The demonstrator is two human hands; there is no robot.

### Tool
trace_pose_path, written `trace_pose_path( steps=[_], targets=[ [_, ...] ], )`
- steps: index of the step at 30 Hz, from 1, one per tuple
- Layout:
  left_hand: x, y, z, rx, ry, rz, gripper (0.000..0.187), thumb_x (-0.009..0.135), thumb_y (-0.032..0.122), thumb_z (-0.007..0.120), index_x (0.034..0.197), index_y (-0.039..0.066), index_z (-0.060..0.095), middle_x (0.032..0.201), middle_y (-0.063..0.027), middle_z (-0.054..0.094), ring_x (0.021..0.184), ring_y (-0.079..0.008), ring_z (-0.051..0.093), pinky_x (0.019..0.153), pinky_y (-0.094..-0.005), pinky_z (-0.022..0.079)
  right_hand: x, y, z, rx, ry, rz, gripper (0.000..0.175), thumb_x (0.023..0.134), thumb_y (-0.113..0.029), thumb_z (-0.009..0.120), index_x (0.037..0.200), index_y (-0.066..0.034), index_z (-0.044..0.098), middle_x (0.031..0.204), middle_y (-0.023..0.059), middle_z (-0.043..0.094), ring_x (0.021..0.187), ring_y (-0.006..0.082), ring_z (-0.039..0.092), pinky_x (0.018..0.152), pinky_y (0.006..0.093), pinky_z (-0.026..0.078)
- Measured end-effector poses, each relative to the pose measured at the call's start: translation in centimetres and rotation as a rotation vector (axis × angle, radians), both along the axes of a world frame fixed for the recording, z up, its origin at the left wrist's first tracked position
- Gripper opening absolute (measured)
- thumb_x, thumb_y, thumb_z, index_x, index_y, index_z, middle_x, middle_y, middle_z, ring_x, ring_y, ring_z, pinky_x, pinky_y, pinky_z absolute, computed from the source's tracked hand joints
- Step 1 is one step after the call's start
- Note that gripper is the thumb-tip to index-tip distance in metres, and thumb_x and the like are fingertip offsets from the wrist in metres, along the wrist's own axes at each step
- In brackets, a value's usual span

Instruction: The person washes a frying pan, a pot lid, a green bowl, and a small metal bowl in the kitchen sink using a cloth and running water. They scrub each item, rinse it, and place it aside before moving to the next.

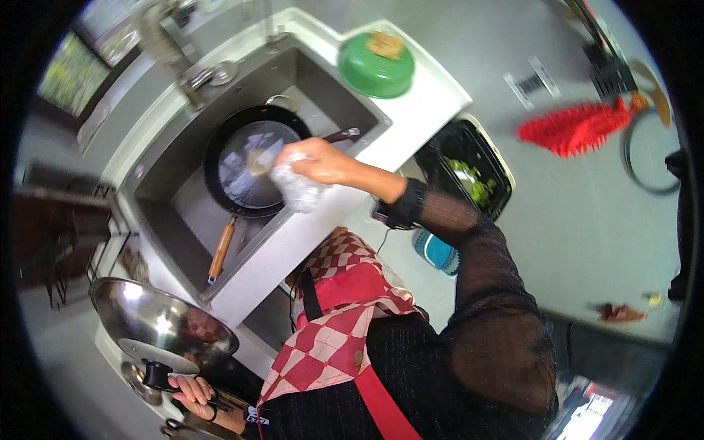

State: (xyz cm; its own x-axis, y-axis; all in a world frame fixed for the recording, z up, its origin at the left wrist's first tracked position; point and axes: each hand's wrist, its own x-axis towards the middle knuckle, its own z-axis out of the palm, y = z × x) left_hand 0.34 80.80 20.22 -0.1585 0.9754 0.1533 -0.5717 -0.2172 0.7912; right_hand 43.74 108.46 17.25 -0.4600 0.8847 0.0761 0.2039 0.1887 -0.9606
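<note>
In the head view, my right hand (pixel 316 162) is closed around a whitish, crumpled, blurred item (pixel 300 187), perhaps plastic or cloth, over the sink's near edge. Just beyond it, a black wok (pixel 209 165) with water in it sits in the grey sink (pixel 187 203). Its wooden handle (pixel 222 250) points towards me. A dark handle (pixel 342 135) with a metal end shows past the wok's right side. At the lower left, my left hand (pixel 195 397) grips the black handle of a domed, shiny steel lid (pixel 165 324), held tilted beside the counter.
A green bowl (pixel 377 66), upside down with a tan thing on top, stands on the white counter (pixel 429 107). The faucet (pixel 201 77) is behind the sink. A black-lined bin (pixel 498 187) with green scraps and a blue basket (pixel 440 253) stand at right.
</note>
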Motion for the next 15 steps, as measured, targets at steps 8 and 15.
trace_pose_path(
  steps=[8, 15],
  targets=[
    [2.8, 5.4, 4.1, -0.027, 0.008, -0.173, 0.023, 0.098, 0.025, 0.04, 0.105, 0.004, 0.041, 0.066, 0.0012, 0.037, 0.044, -0.0056, 0.033, 0.039, -0.0192, 0.032, 25.1, -13.8, 3.4, 0.284, -0.29, -1.181, 0.043, 0.082, -0.021, 0.065, 0.117, -0.0028, 0.049, 0.107, 0.0121, 0.055, 0.098, 0.0198, 0.054, 0.084, 0.0338, 0.046],
    [3.7, 5.5, 5.7, -0.045, -0.025, -0.095, 0.023, 0.099, 0.026, 0.037, 0.102, 0.004, 0.044, 0.067, 0.0017, 0.04, 0.045, -0.0044, 0.037, 0.04, -0.0177, 0.034, 37.6, -14.9, -11.4, -0.248, -1.186, -1.098, 0.054, 0.088, -0.039, 0.051, 0.137, -0.0197, 0.036, 0.124, 0.0226, 0.048, 0.118, 0.0382, 0.041, 0.097, 0.0507, 0.03]
  ],
)
